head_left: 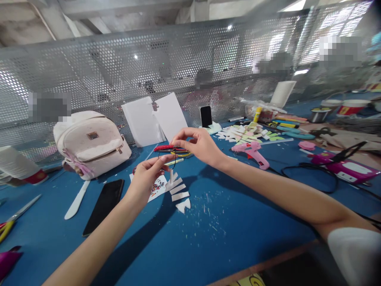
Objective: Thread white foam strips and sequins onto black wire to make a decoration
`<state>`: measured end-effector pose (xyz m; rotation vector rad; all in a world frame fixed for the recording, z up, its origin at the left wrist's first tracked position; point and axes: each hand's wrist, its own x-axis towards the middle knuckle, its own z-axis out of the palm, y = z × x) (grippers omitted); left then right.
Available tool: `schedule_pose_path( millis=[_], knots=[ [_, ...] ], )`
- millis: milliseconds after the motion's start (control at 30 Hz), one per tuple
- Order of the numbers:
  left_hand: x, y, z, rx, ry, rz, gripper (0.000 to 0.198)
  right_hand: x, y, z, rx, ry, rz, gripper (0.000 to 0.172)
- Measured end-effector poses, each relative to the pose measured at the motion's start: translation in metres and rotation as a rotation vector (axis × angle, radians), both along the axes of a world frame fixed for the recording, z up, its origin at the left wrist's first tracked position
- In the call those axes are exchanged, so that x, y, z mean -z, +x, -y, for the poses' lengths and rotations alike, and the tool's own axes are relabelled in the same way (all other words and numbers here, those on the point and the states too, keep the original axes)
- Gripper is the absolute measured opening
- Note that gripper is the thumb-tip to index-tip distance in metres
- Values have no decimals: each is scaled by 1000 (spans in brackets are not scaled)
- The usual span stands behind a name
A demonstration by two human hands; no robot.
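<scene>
Both hands are raised over the blue table, close together, with a thin black cord (175, 159) looping between them. My left hand (145, 174) is closed in a pinch on the cord near a narrow white strip. Higher and to the right, my right hand (200, 146) pinches the cord between thumb and fingertips. Just below the left fingers is a fan of white strips (180, 195), ending in a notched white tail piece (183, 205); whether it hangs or lies on the table I cannot tell. Behind the left hand, a white sheet (159, 186) bears small colourful bits.
Left stand a pale backpack (92, 143), a black phone (104, 206), a white knife (76, 200) and scissors (18, 214). Right lie a pink glue gun (253, 153), a heap of cut strips (241, 133) and a magenta device (345, 167) with black cables. A perforated metal screen (166, 59) runs behind.
</scene>
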<state>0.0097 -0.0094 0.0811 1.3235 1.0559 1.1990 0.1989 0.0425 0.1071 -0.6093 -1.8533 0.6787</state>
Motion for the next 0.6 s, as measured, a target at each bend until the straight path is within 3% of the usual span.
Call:
schedule_pose_path(
  millis=[200,367,600],
  knots=[
    [2,-1,0,-1,-32,101,30,2,0,-2,-19,-24,7,17],
    [6,-3,-3,-25,80,-36,27,1,-1,1,-107,-99,31,14],
    [5,2,1,-11,173,-202,31,8,-9,5,-338,-355,-93,15]
  ],
)
